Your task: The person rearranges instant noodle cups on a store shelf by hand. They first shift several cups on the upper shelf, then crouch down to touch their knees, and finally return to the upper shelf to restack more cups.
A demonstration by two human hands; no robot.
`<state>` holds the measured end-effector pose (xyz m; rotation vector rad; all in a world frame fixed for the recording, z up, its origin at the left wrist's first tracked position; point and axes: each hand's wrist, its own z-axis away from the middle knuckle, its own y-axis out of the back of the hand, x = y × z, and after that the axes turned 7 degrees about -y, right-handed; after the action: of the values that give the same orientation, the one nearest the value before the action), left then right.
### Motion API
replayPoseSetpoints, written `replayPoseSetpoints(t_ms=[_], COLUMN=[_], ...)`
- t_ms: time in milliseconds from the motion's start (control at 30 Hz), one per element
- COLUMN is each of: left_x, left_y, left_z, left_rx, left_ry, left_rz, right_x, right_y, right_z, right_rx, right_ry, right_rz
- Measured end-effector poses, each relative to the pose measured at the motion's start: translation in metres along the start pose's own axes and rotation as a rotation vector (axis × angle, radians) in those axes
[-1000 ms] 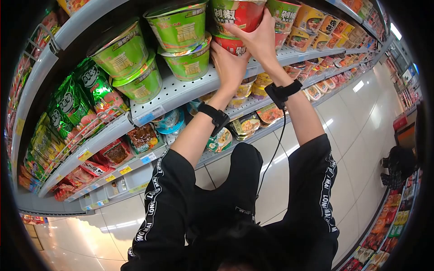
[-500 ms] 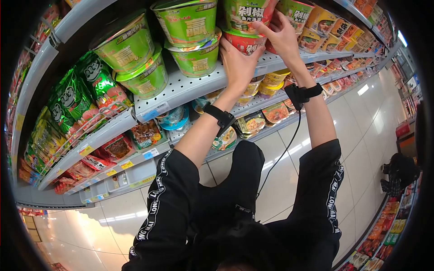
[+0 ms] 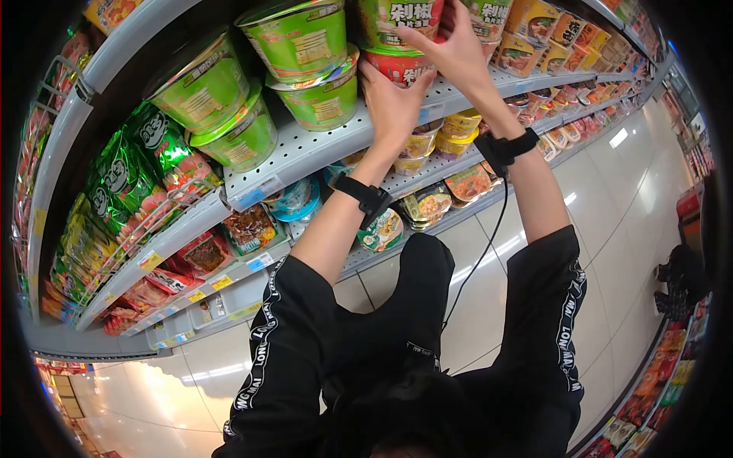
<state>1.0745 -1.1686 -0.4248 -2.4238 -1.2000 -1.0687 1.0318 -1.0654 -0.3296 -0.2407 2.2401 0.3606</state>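
Observation:
Two red-and-green instant noodle tubs stand stacked on the shelf, an upper tub [image 3: 382,24] and a lower tub [image 3: 393,67]. My left hand [image 3: 397,103] grips the lower one, its thumb on the right and its fingers reaching around the left side. On the upper tub, my right hand [image 3: 456,55] has its thumb across the front, while its other fingers curl around the right side. Part of each tub is hidden behind my hands. Left of them are stacked green noodle tubs [image 3: 317,99], close to my left fingers. Another red-and-green tub [image 3: 489,15] stands right of my right hand.
The perforated white shelf [image 3: 294,149] has a raised front edge. Green snack bags [image 3: 126,172] sit behind a wire rack at left. Boxed noodles [image 3: 534,34] stand at right. On lower shelves are yellow tubs [image 3: 458,133] and bowls. A cable [image 3: 489,244] hangs from my right wrist.
The view has shifted slightly, so shelf goods and hands appear further left. My right hand has moved slightly up along the upper tub. Both hands stay on the stacked tubs.

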Motion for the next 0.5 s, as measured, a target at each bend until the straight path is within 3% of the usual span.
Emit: replayPoseSetpoints(t_ms=[133, 267, 433, 500], left_x=[-0.003, -0.004, -0.003, -0.001], left_y=[-0.001, 0.001, 0.002, 0.004], left_z=[-0.002, -0.002, -0.002, -0.002], left_rx=[-0.009, -0.014, -0.026, -0.034], left_ry=[-0.015, -0.005, -0.023, -0.014], left_rz=[0.035, 0.022, 0.066, 0.060], right_x=[-0.008, -0.008, 0.012, 0.014], right_y=[-0.009, -0.009, 0.003, 0.006], right_z=[0.001, 0.002, -0.006, -0.007], right_rx=[0.199, 0.175, -0.032, -0.027], right_ry=[0.028, 0.034, 0.016, 0.031], right_rz=[0.291, 0.144, -0.137, -0.063])
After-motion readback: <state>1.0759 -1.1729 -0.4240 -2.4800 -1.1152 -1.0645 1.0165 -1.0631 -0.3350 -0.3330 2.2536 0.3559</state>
